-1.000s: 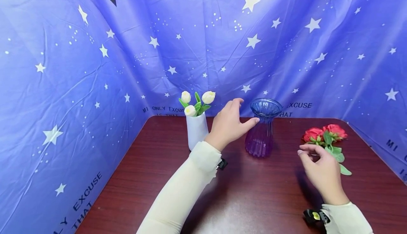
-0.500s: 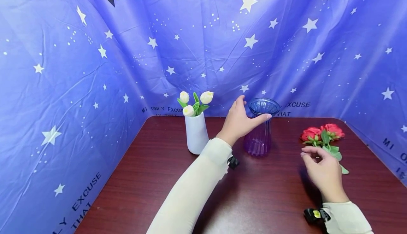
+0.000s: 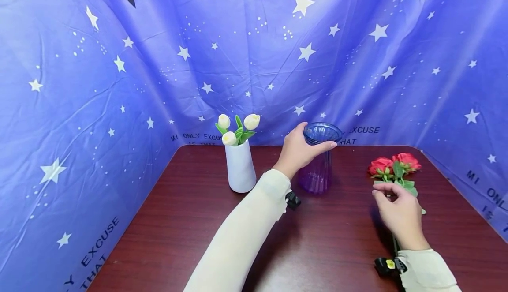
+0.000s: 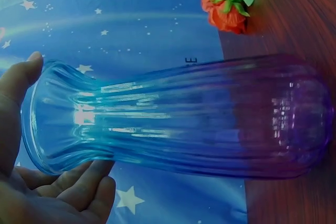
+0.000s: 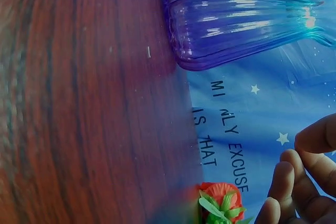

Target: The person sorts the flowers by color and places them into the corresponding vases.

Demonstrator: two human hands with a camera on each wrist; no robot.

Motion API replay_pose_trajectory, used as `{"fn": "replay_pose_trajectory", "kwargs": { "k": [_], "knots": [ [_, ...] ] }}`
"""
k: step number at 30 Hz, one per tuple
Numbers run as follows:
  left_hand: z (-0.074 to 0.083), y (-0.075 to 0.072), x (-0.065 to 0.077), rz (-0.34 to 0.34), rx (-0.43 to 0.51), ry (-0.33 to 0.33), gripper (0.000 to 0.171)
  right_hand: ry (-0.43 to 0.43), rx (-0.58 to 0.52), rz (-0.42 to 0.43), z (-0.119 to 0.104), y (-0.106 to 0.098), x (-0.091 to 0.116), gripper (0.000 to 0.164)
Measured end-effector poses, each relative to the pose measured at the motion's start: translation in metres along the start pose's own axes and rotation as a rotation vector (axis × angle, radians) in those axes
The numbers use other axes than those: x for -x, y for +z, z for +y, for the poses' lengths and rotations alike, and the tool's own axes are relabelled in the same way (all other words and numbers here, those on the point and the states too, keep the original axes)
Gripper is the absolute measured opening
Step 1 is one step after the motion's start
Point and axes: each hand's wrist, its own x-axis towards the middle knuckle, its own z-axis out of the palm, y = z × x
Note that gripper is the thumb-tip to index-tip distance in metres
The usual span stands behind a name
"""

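Observation:
In the head view a ribbed glass vase [image 3: 315, 173], blue above and purple below, stands upright on the table. My left hand [image 3: 295, 153] is at its rim and neck, thumb across the near side and fingers on the left. The left wrist view shows the fingers [image 4: 86, 190] curled against the neck of the glass vase [image 4: 199, 124]. My right hand [image 3: 401, 215] hovers over the stems of the red artificial roses [image 3: 397, 164] lying on the table. Its thumb and forefinger nearly meet, with nothing visible between them, its fingers [image 5: 304, 184] loosely bent.
A white vase [image 3: 240, 168] holding white tulips [image 3: 238, 129] stands left of the glass vase. The dark red wooden table [image 3: 178, 221] is enclosed by blue starry cloth [image 3: 246, 62] at the back and both sides.
My left hand has moved right from beside the white vase to the glass vase's rim. My right hand has stayed nearly still over the rose stems. The view has turned slightly right.

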Motion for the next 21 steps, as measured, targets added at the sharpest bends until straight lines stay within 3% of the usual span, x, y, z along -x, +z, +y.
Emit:
{"fn": "replay_pose_trajectory", "kwargs": {
  "k": [5,8,15,21],
  "knots": [
    [-0.006,-0.01,0.005,-0.006,0.009,0.073,0.091,0.018,0.021,-0.003,0.0,-0.003,-0.001,0.016],
    [-0.007,-0.016,0.008,-0.032,0.027,0.082,0.089,0.022,0.054,-0.029,0.003,-0.007,-0.004,0.019],
    [-0.01,-0.022,0.012,-0.12,0.088,0.019,0.097,0.007,0.16,-0.133,0.021,-0.015,-0.011,0.026],
    [-0.019,-0.02,0.015,-0.091,0.214,-0.024,0.086,-0.01,0.218,-0.262,0.033,-0.017,-0.014,0.035]
  ]
}}
